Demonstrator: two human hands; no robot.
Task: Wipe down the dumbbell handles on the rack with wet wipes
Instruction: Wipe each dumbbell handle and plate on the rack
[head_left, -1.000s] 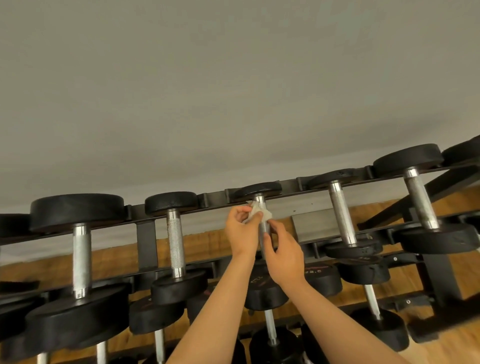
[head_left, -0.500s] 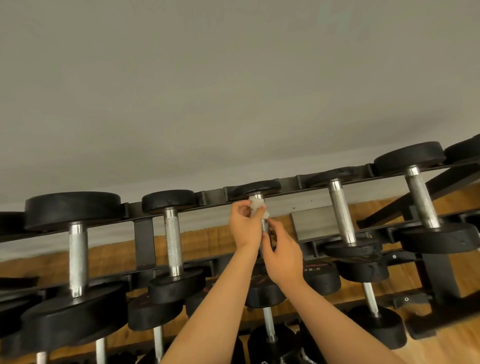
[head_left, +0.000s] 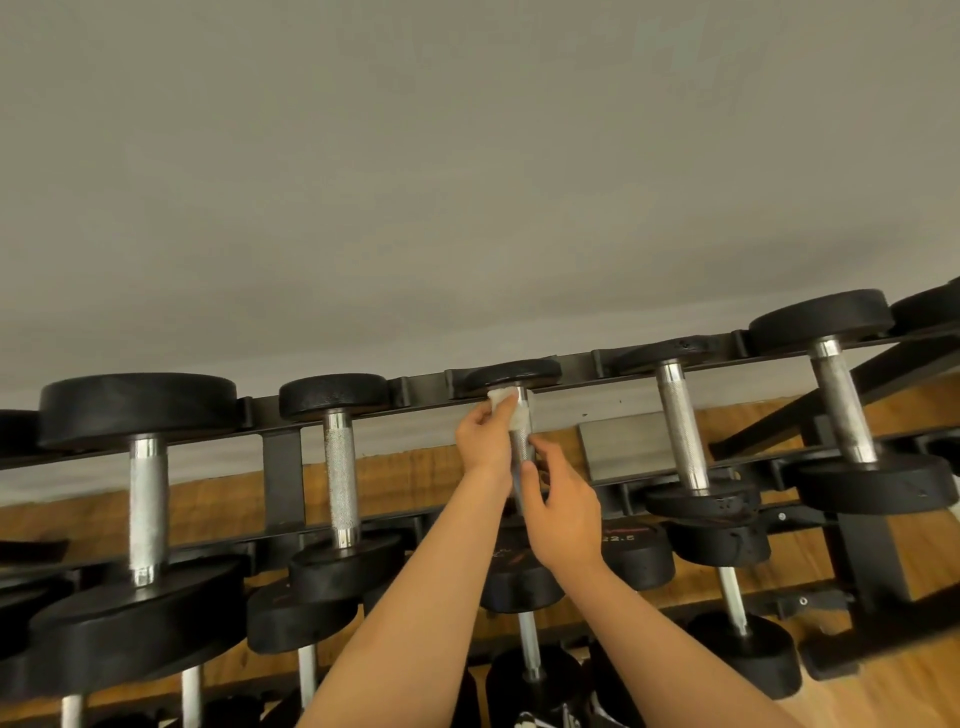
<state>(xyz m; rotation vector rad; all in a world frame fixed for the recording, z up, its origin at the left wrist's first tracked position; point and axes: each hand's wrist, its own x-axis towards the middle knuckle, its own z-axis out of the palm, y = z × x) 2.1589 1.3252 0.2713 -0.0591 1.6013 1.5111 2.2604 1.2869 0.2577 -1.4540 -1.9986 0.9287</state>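
A person's left hand (head_left: 485, 441) pinches a crumpled white wet wipe (head_left: 505, 401) against the far end of a knurled steel handle (head_left: 521, 448), just below the far round black dumbbell head (head_left: 511, 373), on the top tier of a black metal rack (head_left: 283, 467). The fingers (head_left: 493, 415) of that hand are curled together around the wipe, with the thumb side pressed to the bar. The right hand (head_left: 563, 512) grips the nearer stretch of the same handle, its fingers curled round the bar and its thumb (head_left: 529, 466) laid against the metal; the near head of this dumbbell is hidden behind the hand and wrist.

Both bare forearms reach up from the near edge of the scene. To the left sits a dumbbell with a bright knurled steel grip (head_left: 340, 478), to the right another with a duller steel grip (head_left: 680, 431), each resting across the rack's rails. Lower tiers carry more black dumbbells. A plain grey wall (head_left: 467, 182) rises beyond the rack, and brown wooden flooring (head_left: 208, 501) shows between the rails, beside a small grey metal block (head_left: 621, 449).
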